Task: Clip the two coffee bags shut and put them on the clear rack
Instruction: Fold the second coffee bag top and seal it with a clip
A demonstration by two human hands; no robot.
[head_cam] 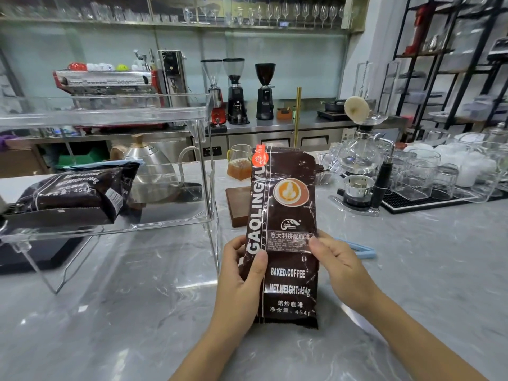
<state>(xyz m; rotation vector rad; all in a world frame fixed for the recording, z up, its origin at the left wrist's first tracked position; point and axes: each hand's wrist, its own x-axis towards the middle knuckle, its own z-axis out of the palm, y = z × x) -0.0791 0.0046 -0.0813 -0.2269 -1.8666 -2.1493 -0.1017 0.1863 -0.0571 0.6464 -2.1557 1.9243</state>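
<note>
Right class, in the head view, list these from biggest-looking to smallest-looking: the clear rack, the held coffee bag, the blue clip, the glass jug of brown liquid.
1. Clear rack
2. Held coffee bag, though being nearest the camera enlarges it
3. Glass jug
4. Blue clip, partly hidden behind the right hand, so unsure against the jug

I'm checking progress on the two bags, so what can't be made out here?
- Blue clip: head view, mostly hidden behind the right hand.
- Racked bag: its left end is cut off by the frame edge, and the blue strip along its top is blurred by the clear rack.
- Held bag: fine print is too small.
</note>
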